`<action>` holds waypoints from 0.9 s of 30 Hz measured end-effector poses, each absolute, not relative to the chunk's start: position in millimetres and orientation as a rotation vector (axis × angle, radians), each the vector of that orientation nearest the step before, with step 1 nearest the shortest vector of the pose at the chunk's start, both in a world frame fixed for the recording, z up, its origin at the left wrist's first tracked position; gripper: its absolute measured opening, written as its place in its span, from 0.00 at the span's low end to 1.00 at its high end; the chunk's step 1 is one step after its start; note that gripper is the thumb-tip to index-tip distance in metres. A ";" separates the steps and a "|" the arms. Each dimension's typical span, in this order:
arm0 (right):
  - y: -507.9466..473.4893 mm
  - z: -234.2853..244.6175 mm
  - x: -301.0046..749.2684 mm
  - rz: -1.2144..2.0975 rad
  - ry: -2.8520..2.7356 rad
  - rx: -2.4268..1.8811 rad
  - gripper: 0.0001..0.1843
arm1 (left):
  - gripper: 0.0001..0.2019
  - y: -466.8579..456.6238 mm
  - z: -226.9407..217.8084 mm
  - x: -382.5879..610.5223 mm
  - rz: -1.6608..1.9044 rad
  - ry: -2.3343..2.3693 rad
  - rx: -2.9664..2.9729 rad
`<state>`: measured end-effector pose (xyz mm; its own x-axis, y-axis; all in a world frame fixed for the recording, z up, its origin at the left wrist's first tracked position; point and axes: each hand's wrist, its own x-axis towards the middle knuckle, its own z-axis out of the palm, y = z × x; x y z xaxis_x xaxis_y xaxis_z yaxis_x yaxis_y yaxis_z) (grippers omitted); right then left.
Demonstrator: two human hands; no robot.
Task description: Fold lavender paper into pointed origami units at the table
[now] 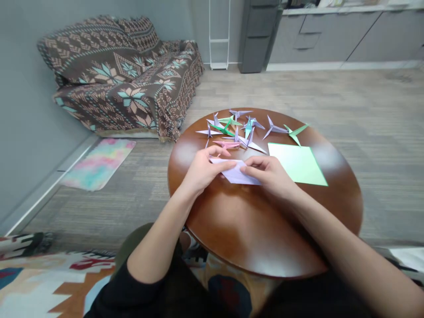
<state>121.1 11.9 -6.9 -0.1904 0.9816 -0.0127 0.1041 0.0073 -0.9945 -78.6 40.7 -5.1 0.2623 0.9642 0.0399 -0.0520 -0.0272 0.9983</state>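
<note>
A folded sheet of lilac origami paper is held between my two hands, just above the round brown table. My left hand grips its left end, the thumb lying along the top face. On the other side, my right hand pinches the paper between thumb and fingers. The undersides of the fingers are partly hidden. Just beyond my hands lie several folded paper cranes; a pink crane is nearest, with a purple crane and a dark green crane behind it.
Right of my right hand lies a stack of pale green paper squares. A green crane rests near the table's far right edge, beside another purple crane. Past the table stand a sofa with a patterned cover and grey cabinets.
</note>
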 end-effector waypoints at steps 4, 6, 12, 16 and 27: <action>13.3 -8.0 119.0 1.206 -1.309 -1.168 0.16 | 0.27 39.3 -7.4 -73.1 1.122 0.804 1.291; 14.1 -10.4 118.8 1.212 -1.260 -1.161 0.16 | 0.29 38.6 -8.9 -71.6 1.111 0.791 1.297; 15.0 -15.2 119.7 1.297 -1.231 -1.105 0.18 | 0.27 38.6 -11.7 -69.0 1.118 0.828 1.225; 13.7 -15.9 119.2 1.273 -1.199 -1.096 0.17 | 0.24 36.0 -14.7 -63.1 1.131 0.782 1.147; 6.4 -11.5 112.6 1.273 -1.301 -1.091 0.13 | 0.11 37.3 -11.9 -57.9 1.367 0.855 0.990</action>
<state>112.6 6.4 -11.5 -0.1210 0.9913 0.0525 -0.0305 0.0491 -0.9983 -57.9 37.3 -11.9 0.0446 0.9967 0.0685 -0.3748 -0.0469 0.9259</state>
